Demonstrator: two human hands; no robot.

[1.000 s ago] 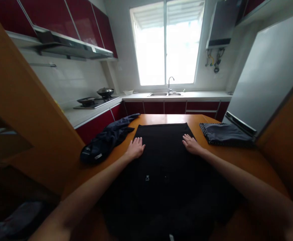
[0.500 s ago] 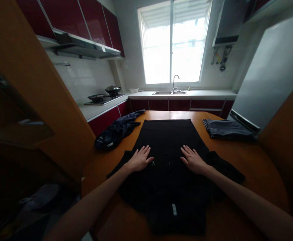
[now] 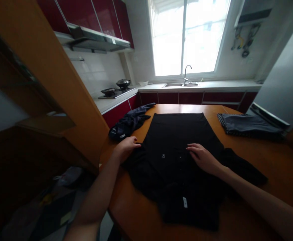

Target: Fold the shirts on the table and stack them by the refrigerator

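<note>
On one table [image 3: 249, 152], two clothing bundles [image 3: 128, 124] flank one black shirt [image 3: 173, 140].

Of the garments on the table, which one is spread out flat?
The black shirt in the middle, with the left hand at its sleeve. The navy garment lies bunched up; the grey one is folded.

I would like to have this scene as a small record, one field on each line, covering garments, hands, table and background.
Main garment: black fabric shirt, spread out, pale rectangular label at its near end
Left hand: at the shirt's left edge; grip unclear
Right hand: over the shirt's middle, fingers bent; contact unclear
Far left: crumpled dark-blue garment
Far right: folded grey cloth
Support: orange-brown wooden table
Background: stainless-steel double sink below a bright window
</note>
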